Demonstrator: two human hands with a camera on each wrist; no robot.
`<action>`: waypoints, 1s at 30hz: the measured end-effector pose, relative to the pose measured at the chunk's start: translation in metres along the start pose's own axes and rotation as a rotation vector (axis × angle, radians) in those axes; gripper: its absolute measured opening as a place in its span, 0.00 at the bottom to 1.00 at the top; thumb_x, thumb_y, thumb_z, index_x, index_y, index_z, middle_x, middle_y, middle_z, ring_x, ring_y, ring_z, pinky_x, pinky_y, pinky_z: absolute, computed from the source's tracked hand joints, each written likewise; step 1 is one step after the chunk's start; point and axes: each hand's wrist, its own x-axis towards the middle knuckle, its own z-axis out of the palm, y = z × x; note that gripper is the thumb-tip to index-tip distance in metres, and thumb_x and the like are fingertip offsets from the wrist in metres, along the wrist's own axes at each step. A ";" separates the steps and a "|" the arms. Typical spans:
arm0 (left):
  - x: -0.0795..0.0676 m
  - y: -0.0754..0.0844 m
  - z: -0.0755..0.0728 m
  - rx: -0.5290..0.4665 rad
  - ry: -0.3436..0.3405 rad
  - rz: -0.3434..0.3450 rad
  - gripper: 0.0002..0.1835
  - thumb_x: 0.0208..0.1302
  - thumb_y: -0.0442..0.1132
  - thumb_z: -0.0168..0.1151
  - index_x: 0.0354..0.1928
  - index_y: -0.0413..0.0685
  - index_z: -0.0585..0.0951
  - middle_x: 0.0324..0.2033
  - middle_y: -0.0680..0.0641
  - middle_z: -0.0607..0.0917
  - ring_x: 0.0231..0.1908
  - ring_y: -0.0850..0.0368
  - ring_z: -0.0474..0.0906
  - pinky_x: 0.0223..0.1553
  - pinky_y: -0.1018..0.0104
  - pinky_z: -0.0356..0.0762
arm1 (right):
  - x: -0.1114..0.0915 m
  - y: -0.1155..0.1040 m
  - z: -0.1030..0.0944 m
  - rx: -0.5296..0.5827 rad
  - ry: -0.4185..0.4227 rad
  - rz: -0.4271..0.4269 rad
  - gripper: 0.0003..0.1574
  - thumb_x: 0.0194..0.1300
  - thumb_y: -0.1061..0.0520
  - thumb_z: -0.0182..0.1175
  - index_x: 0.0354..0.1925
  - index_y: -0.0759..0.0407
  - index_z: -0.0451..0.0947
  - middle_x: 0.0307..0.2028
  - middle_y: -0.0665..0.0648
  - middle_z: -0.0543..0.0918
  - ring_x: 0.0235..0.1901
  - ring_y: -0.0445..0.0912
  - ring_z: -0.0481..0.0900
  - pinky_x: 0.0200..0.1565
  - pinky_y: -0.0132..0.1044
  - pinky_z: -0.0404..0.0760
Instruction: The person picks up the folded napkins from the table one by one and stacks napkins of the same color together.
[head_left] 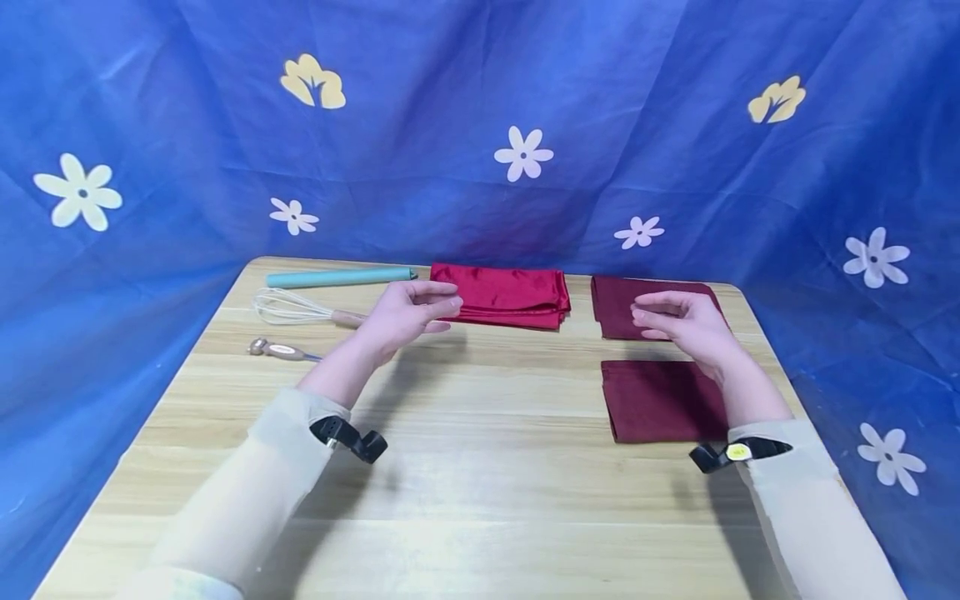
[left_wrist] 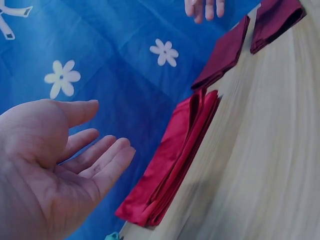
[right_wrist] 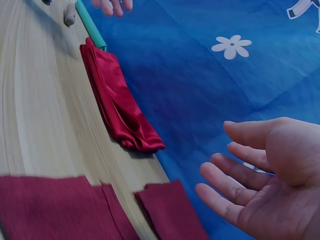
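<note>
My left hand [head_left: 408, 317] hovers over the table with relaxed fingers and nothing in its grasp. Just beyond its fingertips lies a folded shiny red cloth [head_left: 498, 293]. My right hand [head_left: 686, 325] is also raised and holds nothing, its fingers loosely bent. Below and behind it lie two folded maroon cloths, the far one [head_left: 611, 308] near the table's back edge and the near one [head_left: 652, 408] closer to me. In the left wrist view the red cloth [left_wrist: 170, 160] shows several stacked layers. The right wrist view shows the right palm [right_wrist: 280, 195] apart from all cloths.
At the back left lie a teal stick-like roll [head_left: 337, 277], a whisk [head_left: 288, 307] partly behind the left hand, and a small tool with a metal head [head_left: 281, 350]. A blue flowered curtain [head_left: 450, 108] hangs around the wooden table [head_left: 480, 492].
</note>
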 end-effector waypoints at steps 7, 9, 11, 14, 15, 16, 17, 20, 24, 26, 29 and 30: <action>-0.005 -0.002 0.020 -0.046 -0.029 -0.005 0.23 0.72 0.32 0.70 0.66 0.33 0.79 0.57 0.36 0.85 0.58 0.44 0.84 0.60 0.45 0.80 | -0.020 0.002 -0.029 -0.013 -0.006 -0.031 0.24 0.75 0.61 0.67 0.62 0.72 0.77 0.48 0.46 0.89 0.47 0.42 0.89 0.51 0.39 0.87; -0.005 -0.002 0.028 -0.058 -0.039 -0.022 0.23 0.72 0.32 0.70 0.66 0.33 0.79 0.57 0.36 0.86 0.59 0.43 0.83 0.60 0.46 0.80 | -0.027 0.003 -0.037 -0.030 0.000 -0.030 0.21 0.75 0.61 0.67 0.61 0.69 0.78 0.48 0.45 0.90 0.47 0.42 0.90 0.50 0.38 0.87; -0.006 -0.004 0.035 -0.079 -0.047 -0.041 0.23 0.72 0.31 0.70 0.66 0.34 0.79 0.56 0.36 0.86 0.58 0.42 0.84 0.61 0.46 0.80 | -0.032 0.005 -0.044 -0.046 0.004 -0.035 0.18 0.75 0.61 0.67 0.59 0.65 0.80 0.47 0.44 0.90 0.46 0.41 0.90 0.49 0.38 0.87; -0.005 -0.008 0.045 -0.096 -0.060 -0.055 0.23 0.72 0.30 0.69 0.66 0.33 0.79 0.57 0.34 0.86 0.58 0.42 0.84 0.61 0.47 0.80 | -0.041 0.009 -0.056 -0.031 -0.001 -0.019 0.16 0.75 0.61 0.66 0.58 0.62 0.80 0.47 0.43 0.90 0.45 0.39 0.89 0.48 0.37 0.87; -0.005 -0.010 0.049 -0.091 -0.064 -0.053 0.23 0.72 0.30 0.69 0.66 0.33 0.79 0.57 0.34 0.86 0.57 0.42 0.84 0.61 0.47 0.80 | -0.044 0.010 -0.060 -0.020 -0.007 -0.012 0.16 0.75 0.62 0.66 0.58 0.61 0.80 0.48 0.44 0.90 0.45 0.39 0.89 0.48 0.36 0.87; -0.004 -0.013 0.053 -0.090 -0.068 -0.053 0.23 0.71 0.30 0.69 0.65 0.32 0.79 0.56 0.34 0.86 0.57 0.41 0.85 0.61 0.46 0.80 | -0.046 0.011 -0.063 -0.024 -0.011 0.000 0.16 0.76 0.61 0.66 0.59 0.61 0.80 0.48 0.43 0.90 0.46 0.39 0.89 0.46 0.34 0.87; -0.004 -0.015 0.057 -0.088 -0.074 -0.053 0.23 0.71 0.30 0.69 0.65 0.32 0.79 0.56 0.34 0.86 0.58 0.40 0.84 0.60 0.46 0.80 | -0.049 0.012 -0.067 -0.032 -0.015 0.015 0.16 0.76 0.60 0.65 0.59 0.60 0.79 0.48 0.43 0.90 0.46 0.39 0.89 0.46 0.33 0.87; -0.003 -0.021 0.069 -0.071 -0.091 -0.061 0.22 0.70 0.30 0.70 0.64 0.33 0.81 0.55 0.33 0.87 0.58 0.37 0.84 0.60 0.45 0.81 | -0.056 0.016 -0.076 -0.089 -0.020 0.054 0.17 0.78 0.57 0.64 0.61 0.57 0.78 0.48 0.41 0.90 0.45 0.40 0.90 0.45 0.31 0.86; -0.003 -0.028 0.084 -0.069 -0.105 -0.084 0.22 0.69 0.29 0.71 0.64 0.33 0.81 0.57 0.29 0.85 0.57 0.37 0.84 0.60 0.42 0.80 | -0.061 0.023 -0.086 -0.101 -0.030 0.059 0.14 0.78 0.58 0.64 0.59 0.54 0.79 0.49 0.40 0.89 0.46 0.40 0.89 0.48 0.32 0.86; -0.001 -0.031 0.090 -0.077 -0.113 -0.097 0.23 0.68 0.28 0.71 0.64 0.32 0.81 0.57 0.29 0.84 0.57 0.36 0.84 0.60 0.42 0.80 | -0.063 0.027 -0.091 -0.067 -0.035 0.048 0.15 0.78 0.60 0.64 0.59 0.57 0.78 0.49 0.42 0.89 0.47 0.40 0.89 0.49 0.34 0.86; 0.001 -0.035 0.100 -0.102 -0.132 -0.115 0.23 0.69 0.27 0.70 0.65 0.32 0.80 0.58 0.28 0.83 0.57 0.36 0.84 0.59 0.42 0.80 | -0.065 0.033 -0.100 -0.048 -0.035 0.052 0.19 0.77 0.61 0.64 0.62 0.64 0.77 0.49 0.44 0.90 0.47 0.40 0.89 0.49 0.36 0.87; 0.001 -0.036 0.103 -0.111 -0.139 -0.121 0.23 0.69 0.26 0.69 0.65 0.31 0.80 0.58 0.28 0.83 0.57 0.37 0.84 0.59 0.42 0.80 | -0.066 0.035 -0.104 -0.053 -0.033 0.061 0.21 0.77 0.61 0.64 0.63 0.67 0.76 0.49 0.44 0.90 0.47 0.40 0.89 0.49 0.36 0.87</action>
